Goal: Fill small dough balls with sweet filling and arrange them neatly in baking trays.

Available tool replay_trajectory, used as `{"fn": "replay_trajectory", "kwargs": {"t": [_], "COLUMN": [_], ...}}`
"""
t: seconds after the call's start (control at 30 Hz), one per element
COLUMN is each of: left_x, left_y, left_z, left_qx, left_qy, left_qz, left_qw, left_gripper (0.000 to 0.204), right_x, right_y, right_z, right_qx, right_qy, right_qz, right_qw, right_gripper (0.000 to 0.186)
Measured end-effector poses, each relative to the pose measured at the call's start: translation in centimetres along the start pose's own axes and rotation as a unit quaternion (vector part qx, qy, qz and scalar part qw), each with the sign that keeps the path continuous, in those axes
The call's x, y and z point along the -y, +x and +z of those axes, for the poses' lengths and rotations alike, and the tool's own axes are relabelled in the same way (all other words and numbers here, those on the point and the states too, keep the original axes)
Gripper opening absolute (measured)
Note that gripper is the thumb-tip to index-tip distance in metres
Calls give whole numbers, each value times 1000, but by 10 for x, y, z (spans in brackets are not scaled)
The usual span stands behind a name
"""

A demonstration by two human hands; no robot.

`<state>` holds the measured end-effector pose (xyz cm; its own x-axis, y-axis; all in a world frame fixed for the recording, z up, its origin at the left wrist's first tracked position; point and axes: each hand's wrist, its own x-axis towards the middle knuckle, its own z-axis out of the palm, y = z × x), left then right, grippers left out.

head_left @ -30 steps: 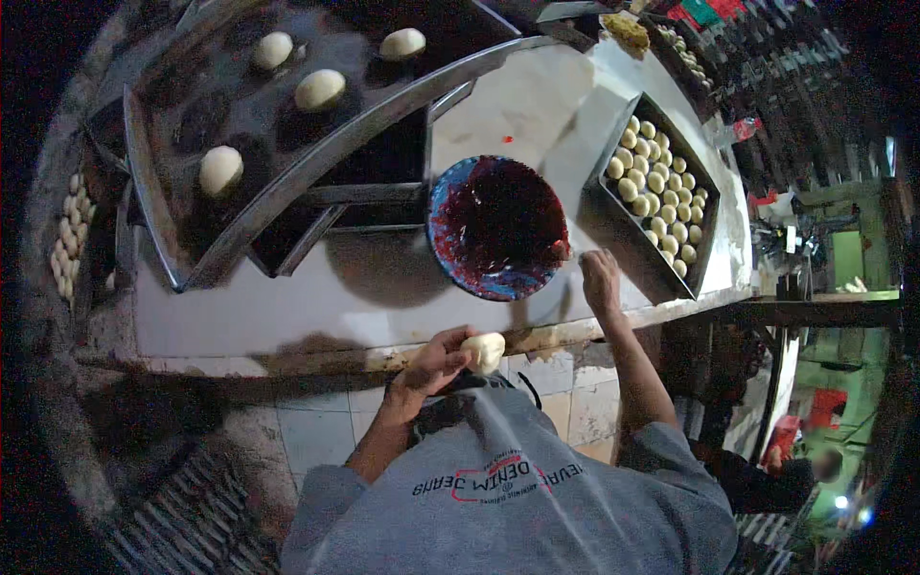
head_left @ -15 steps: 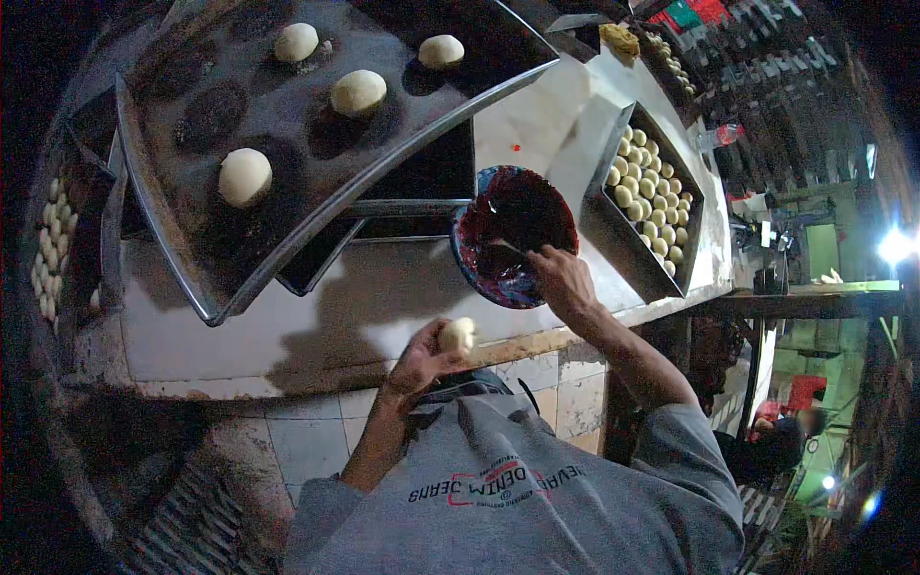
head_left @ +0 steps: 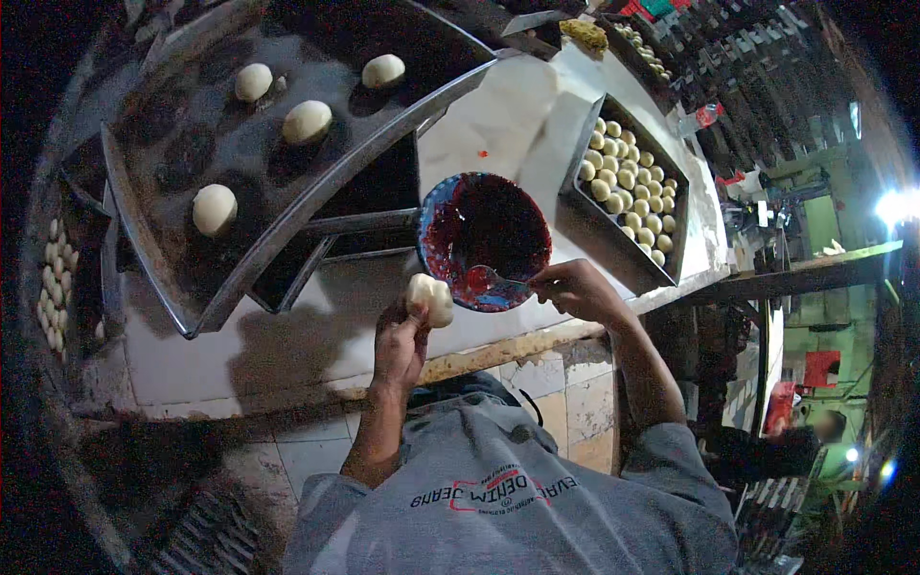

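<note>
My left hand (head_left: pixel 399 347) is closed around a pale dough ball (head_left: pixel 430 301), which shows a dent on its top, beside the near left rim of a blue bowl (head_left: pixel 430 213). Dark red, jam-like filling (head_left: pixel 503 225) coats the inside of the bowl. In my right hand (head_left: pixel 585 290) is the handle of a spoon (head_left: pixel 498 280); its head, with some red on it, is over the near side of the bowl.
A large dark baking tray (head_left: pixel 316 206) with several dough balls rests on other trays at the left. Rows of dough balls fill a metal tray (head_left: pixel 586 216) at the right. Another filled tray (head_left: pixel 57 287) stands far left. A person (head_left: pixel 767 436) is at the right.
My left hand has moved up and away with the dough ball, closer to the bowl, and the ball has turned. My right hand has drawn back toward the bowl's near right rim, lifting the spoon.
</note>
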<state>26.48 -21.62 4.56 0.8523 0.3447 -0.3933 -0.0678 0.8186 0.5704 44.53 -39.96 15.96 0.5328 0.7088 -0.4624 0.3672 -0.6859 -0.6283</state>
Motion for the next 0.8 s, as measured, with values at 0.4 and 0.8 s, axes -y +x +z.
{"fn": "replay_trajectory", "kwargs": {"t": [0.4, 0.8], "left_x": [45, 108], "left_y": [-1, -41], "left_z": [76, 128], "left_qx": [29, 61], "left_qy": [-168, -33], "left_qz": [-46, 83], "left_qw": [984, 994], "left_gripper": [34, 41], "right_x": [-72, -173], "right_y": [-8, 6], "right_z": [25, 37], "right_qx": [-254, -468], "right_qy": [25, -50], "right_qz": [-311, -225], "right_qw": [916, 853], "right_gripper": [17, 28]}}
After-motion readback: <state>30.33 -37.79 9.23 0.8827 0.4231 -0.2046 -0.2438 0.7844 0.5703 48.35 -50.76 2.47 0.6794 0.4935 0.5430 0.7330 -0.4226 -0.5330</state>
